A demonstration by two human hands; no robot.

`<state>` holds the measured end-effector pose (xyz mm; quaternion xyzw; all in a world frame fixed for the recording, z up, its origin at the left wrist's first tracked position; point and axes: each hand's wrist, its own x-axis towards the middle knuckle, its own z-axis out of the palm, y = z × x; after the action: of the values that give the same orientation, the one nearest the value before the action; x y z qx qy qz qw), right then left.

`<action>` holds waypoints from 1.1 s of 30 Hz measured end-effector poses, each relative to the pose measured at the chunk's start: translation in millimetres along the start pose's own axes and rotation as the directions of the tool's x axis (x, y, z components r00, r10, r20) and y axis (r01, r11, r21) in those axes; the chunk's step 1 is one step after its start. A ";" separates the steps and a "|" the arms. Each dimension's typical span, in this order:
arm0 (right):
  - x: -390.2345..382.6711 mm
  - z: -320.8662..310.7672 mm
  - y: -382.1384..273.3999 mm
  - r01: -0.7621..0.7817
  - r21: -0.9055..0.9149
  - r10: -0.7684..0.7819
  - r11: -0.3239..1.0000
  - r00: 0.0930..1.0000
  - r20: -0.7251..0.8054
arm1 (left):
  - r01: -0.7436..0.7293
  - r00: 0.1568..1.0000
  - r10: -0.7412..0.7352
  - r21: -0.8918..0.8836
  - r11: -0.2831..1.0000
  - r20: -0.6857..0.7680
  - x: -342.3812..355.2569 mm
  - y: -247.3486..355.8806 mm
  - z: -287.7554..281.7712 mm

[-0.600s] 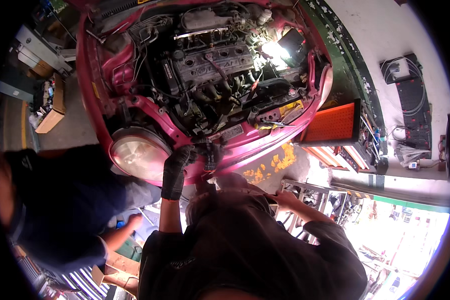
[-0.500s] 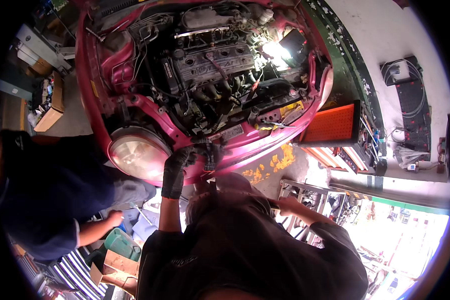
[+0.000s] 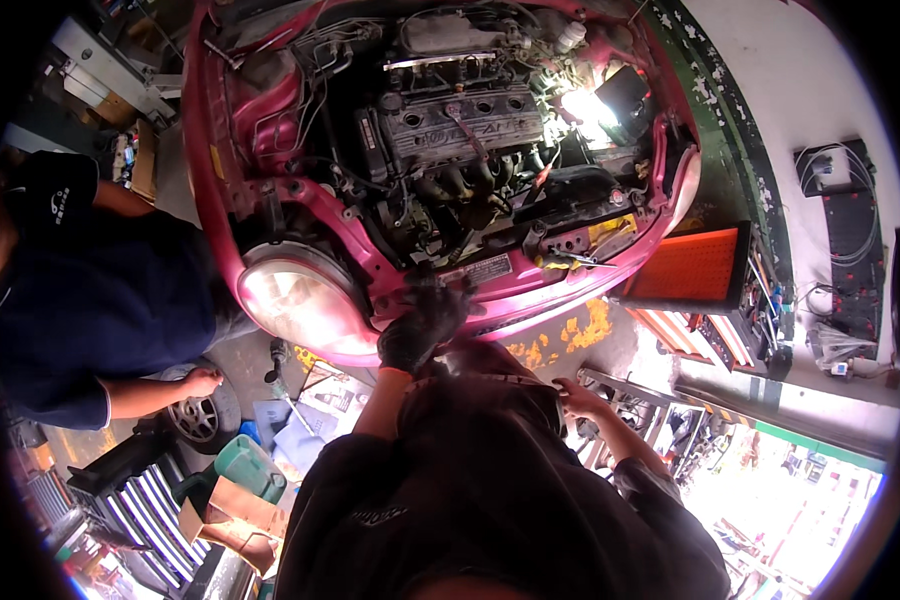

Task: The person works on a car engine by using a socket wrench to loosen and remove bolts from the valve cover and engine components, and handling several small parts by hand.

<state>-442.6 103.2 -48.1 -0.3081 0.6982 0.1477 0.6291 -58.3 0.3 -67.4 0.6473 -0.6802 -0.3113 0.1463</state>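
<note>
My left hand point(image 3: 420, 330), in a dark glove, is raised at the pink car's front panel point(image 3: 390, 300), beside the headlight point(image 3: 295, 295), its fingers curled on something dark that I cannot make out. My bare right hand point(image 3: 580, 400) is down by my right hip, fingers bent, with what they hold unclear. Above them the engine point(image 3: 450, 135) lies exposed, a bright light point(image 3: 592, 108) shining at its right. A yellow-handled tool point(image 3: 560, 261) rests on the front panel.
A co-worker point(image 3: 100, 300) in navy stands at left. A tool cabinet point(image 3: 690, 270) with an orange top is at right. Below left are a loose wheel point(image 3: 195, 420), green bin point(image 3: 250, 465), cardboard box point(image 3: 230, 520) and drawer unit point(image 3: 140, 510). A wall point(image 3: 770, 80) runs along the right.
The car shifts rightward in view. My gloved left hand has moved right and its wrist has bent. The co-worker's raised sleeve has come higher into view at left.
</note>
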 end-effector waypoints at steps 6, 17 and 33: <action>22.4 5.4 20.3 0.440 0.029 -0.433 0.897 0.891 -0.135 | -0.057 0.998 0.050 -0.266 0.962 -0.030 23.7 25.8 9.6; -0.3 -6.4 -144.1 0.822 -0.038 -0.806 0.568 0.546 -0.226 | 0.241 0.970 0.055 -0.892 -0.382 0.239 32.8 41.3 -13.7; 1.5 11.8 -242.1 0.818 0.539 -0.893 0.200 0.378 -0.243 | 0.301 0.910 -0.404 -0.812 0.500 0.089 7.7 82.7 -69.3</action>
<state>-284.2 -75.7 -7.6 -0.4239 0.3749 -0.4286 0.7043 -82.8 -26.1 34.7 0.6490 -0.3055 -0.5729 0.3966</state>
